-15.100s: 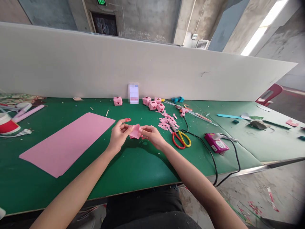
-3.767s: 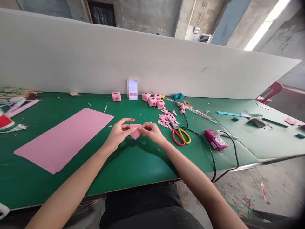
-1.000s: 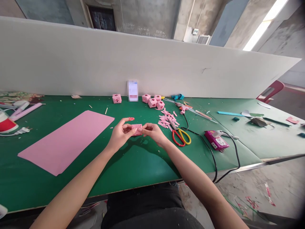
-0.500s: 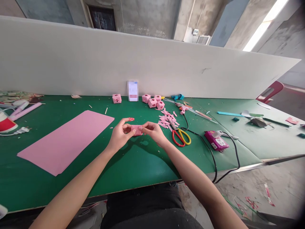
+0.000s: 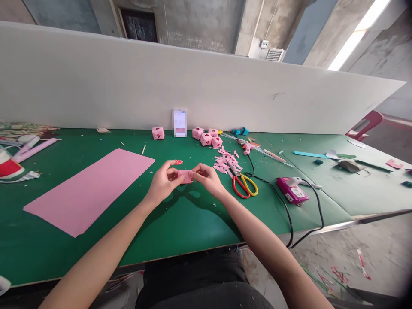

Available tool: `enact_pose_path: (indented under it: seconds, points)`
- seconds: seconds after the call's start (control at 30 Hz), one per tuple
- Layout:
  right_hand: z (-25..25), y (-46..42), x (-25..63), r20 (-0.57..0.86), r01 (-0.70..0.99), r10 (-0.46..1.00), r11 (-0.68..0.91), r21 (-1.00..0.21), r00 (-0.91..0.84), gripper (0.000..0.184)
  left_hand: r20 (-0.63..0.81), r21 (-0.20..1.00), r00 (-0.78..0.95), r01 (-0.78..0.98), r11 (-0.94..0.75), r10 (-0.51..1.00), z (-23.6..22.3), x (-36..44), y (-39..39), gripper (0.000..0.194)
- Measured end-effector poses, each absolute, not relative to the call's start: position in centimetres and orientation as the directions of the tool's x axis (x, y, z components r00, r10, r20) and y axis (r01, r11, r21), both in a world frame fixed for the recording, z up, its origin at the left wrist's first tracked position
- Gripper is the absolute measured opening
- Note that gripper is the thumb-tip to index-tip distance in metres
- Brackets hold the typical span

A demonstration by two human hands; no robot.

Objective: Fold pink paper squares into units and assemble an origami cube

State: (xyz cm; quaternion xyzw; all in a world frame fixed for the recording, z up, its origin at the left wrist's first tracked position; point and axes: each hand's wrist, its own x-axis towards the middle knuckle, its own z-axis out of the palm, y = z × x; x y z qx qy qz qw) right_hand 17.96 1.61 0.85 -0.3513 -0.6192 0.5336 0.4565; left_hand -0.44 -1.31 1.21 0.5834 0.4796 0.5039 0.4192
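Note:
Between my two hands is a small folded piece of pink paper, held just above the green table. My left hand pinches its left side with thumb and fingers; red shows on the tip of the raised index finger. On the right side, my right hand grips the paper between thumb and fingertips. Red-and-yellow-handled scissors lie to the right of my right hand, their blades over a heap of cut pink paper strips. Large pink paper sheets lie to the left.
Folded pink paper cubes sit at the back, with another cube left of a phone leaning on the white partition. A pink glue gun and a purple power socket with black cable are at right.
The folded pink paper has tilted slightly, and its face looks a little more turned toward me. Both hands keep nearly the same place and grip.

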Motion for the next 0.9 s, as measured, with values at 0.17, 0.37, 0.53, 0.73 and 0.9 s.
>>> enact_pose_path:
  seconds: [0.17,0.37,0.53,0.73,0.9]
  points:
    - [0.87,1.42,18.1,0.27,0.067,0.91,0.305,-0.95,-0.315,0.019,0.151,0.983,0.045,0.098,-0.155,0.987,1.31,-0.41,-1.33,0.057]
    - [0.83,1.47,18.07,0.317,0.086,0.906,0.353,-0.932,-0.282,0.026,0.127,0.989,0.05,0.073,-0.131,0.991,1.58,-0.26,-1.46,0.057]
    - [0.67,1.56,18.04,0.319,0.131,0.915,0.358,-0.925,-0.248,0.031,0.109,0.99,0.036,0.081,-0.112,0.993,1.79,-0.2,-1.52,0.056]
    - [0.74,1.48,18.28,0.428,0.341,0.858,0.508,-0.791,-0.285,0.023,0.098,0.988,0.036,0.114,-0.101,0.995,1.77,-0.32,-1.39,0.056]
    - [0.58,1.74,18.82,0.462,0.454,0.779,0.624,-0.636,-0.424,0.018,0.061,0.987,0.032,0.148,-0.065,0.998,1.92,-0.49,-1.28,0.055]
